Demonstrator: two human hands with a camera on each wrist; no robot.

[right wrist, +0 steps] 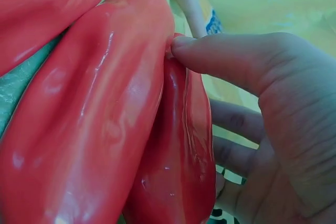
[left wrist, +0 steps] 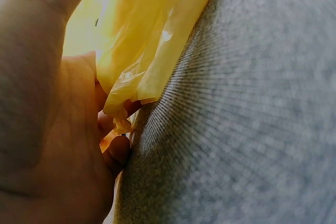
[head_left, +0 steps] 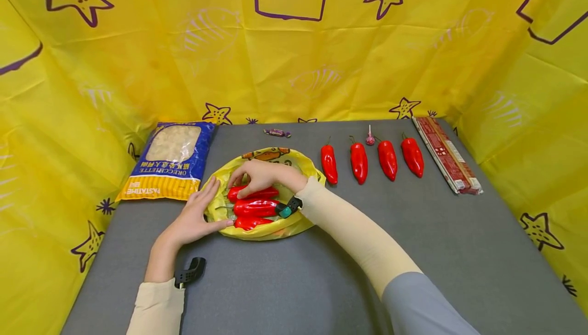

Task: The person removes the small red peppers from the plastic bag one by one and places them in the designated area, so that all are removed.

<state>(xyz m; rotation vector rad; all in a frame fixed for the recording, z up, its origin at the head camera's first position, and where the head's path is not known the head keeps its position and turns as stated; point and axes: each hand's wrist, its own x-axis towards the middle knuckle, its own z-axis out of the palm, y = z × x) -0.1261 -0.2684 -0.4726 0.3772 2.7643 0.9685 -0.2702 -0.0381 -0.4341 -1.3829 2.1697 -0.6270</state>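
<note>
A yellow plastic bag [head_left: 303, 164] lies with its mouth spread wide, and three glossy red peppers sit side by side inside it. My right hand [head_left: 259, 175] reaches in and pinches the farthest red pepper [head_left: 268, 192], thumb on one side and fingers on the other; the right wrist view shows this pepper [right wrist: 178, 145] close up. Nearer me in the bag are the middle pepper [head_left: 252, 207] and the nearest pepper [head_left: 248, 223]. With fingers straight and thumb spread, my left hand [head_left: 195, 217] rests against the bag's left rim. Its fingers are partly hidden behind yellow plastic [left wrist: 142, 40].
Orecchiette pasta [head_left: 167, 159] lies left of the bag. A wrapped candy [head_left: 277, 133] lies behind it. Rightward stand a row of several red peppers [head_left: 359, 162], a lollipop [head_left: 370, 138] and a long red packet [head_left: 447, 156]. Yellow patterned cloth [head_left: 294, 69] walls the grey table [head_left: 275, 284].
</note>
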